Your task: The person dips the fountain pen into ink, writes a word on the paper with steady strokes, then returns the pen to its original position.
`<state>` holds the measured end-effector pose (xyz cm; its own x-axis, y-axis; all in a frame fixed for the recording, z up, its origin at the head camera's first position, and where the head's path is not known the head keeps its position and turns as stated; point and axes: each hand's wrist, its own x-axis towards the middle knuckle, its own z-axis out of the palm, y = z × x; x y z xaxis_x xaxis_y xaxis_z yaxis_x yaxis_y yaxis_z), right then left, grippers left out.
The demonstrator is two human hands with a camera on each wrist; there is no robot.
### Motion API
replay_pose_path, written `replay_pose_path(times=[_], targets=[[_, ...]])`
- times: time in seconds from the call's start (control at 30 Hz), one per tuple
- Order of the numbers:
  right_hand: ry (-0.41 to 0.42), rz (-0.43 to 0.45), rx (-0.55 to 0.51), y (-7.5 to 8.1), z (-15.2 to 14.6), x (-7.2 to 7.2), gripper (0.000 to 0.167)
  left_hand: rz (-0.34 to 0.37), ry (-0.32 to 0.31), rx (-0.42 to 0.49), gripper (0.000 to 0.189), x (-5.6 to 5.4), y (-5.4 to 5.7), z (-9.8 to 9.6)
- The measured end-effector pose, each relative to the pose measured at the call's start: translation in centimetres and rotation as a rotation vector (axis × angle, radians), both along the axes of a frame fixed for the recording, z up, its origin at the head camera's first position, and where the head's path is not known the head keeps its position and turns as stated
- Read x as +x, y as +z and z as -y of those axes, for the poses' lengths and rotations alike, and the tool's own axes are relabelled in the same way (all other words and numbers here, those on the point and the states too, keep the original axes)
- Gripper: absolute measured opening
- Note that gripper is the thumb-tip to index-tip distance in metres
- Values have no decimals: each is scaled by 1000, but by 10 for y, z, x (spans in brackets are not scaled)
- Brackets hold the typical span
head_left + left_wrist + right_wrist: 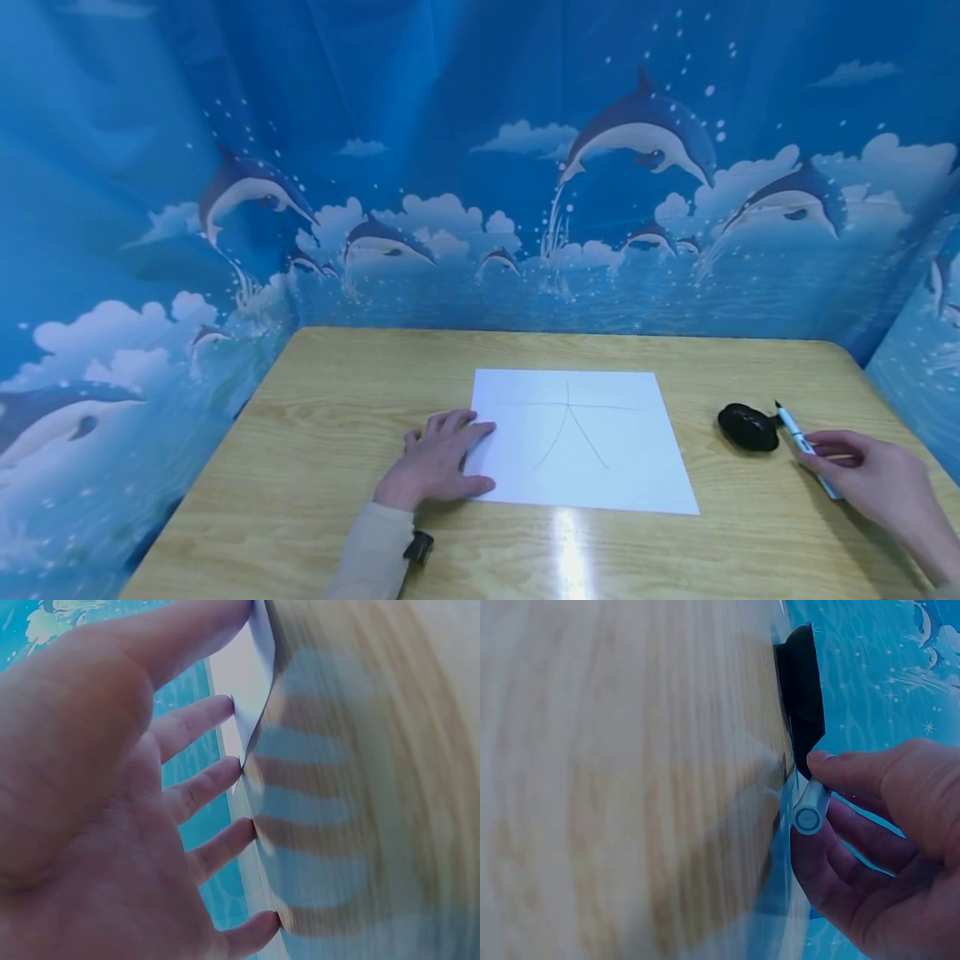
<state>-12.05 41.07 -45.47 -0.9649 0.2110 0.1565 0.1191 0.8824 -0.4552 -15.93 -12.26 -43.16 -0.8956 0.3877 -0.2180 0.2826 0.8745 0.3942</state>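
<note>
A sheet of white paper point(585, 483) lies on the table, with thin dark lines on it: a horizontal stroke, a short vertical and two slanting legs. My left hand point(442, 458) rests at its left edge, fingers spread, thumb and some fingertips over the paper. Up close in the left wrist view, the fingertips point(217, 772) press the tabletop along the slightly lifted paper edge point(255, 667). Far right, my right hand point(873, 475) pinches a slim white and light-blue pen point(797, 432) with a dark tip. In the right wrist view, the pen's round end point(808, 819) faces the camera.
A glossy black rounded object point(748, 427) sits just left of the pen; its kind is unclear. The wood-grain table point(337, 375) reflects a bright light strip in front of the paper. A blue dolphin-print curtain point(450, 167) hangs behind and along both sides.
</note>
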Motion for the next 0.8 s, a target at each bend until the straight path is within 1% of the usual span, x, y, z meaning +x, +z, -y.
replay_pose_path(times=[0.17, 0.33, 0.63, 0.8], targets=[[15, 12, 24, -2, -1, -5, 34, -10, -2, 5, 76, 1, -1, 1], [30, 0, 24, -5, 0, -6, 35, -13, -6, 12, 76, 1, -2, 1], [4, 48, 34, -2, 4, -8, 40, -15, -10, 15, 76, 0, -3, 2], [14, 42, 45, -2, 3, -8, 41, -13, -9, 19, 76, 1, -3, 3]])
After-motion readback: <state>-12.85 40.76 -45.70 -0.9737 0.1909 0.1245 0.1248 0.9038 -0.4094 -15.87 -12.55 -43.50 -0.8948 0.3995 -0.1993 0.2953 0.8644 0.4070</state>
